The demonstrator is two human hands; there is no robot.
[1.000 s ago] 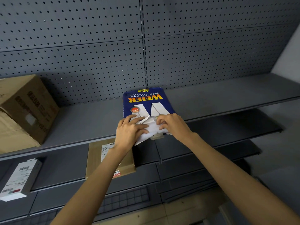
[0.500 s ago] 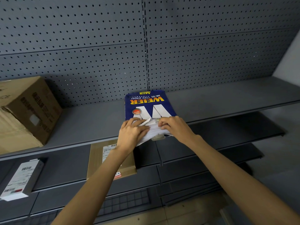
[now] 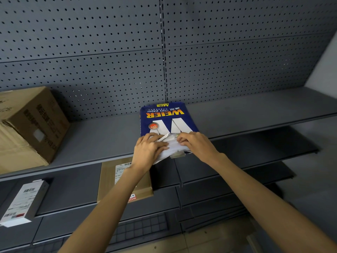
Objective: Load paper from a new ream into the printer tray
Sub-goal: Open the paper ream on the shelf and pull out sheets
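A: Where does the ream (image 3: pixel 166 118) lie?

B: Flat on the grey shelf (image 3: pixel 102 141), long axis running from the pegboard toward the person, its near end overhanging the shelf edge. The blue wrapper is torn open there, exposing white paper (image 3: pixel 171 147).

A: And the hands?

B: Both sit at that near end. The left hand (image 3: pixel 148 149) presses its fingers down on the loose flap; the right hand (image 3: pixel 196 144) pinches the wrapper edge. Neither is clearly nearer. No printer tray is in view.

The hands' fingers (image 3: pixel 182 138) have peeled the ream (image 3: pixel 167 119) wrapper flap slightly wider.
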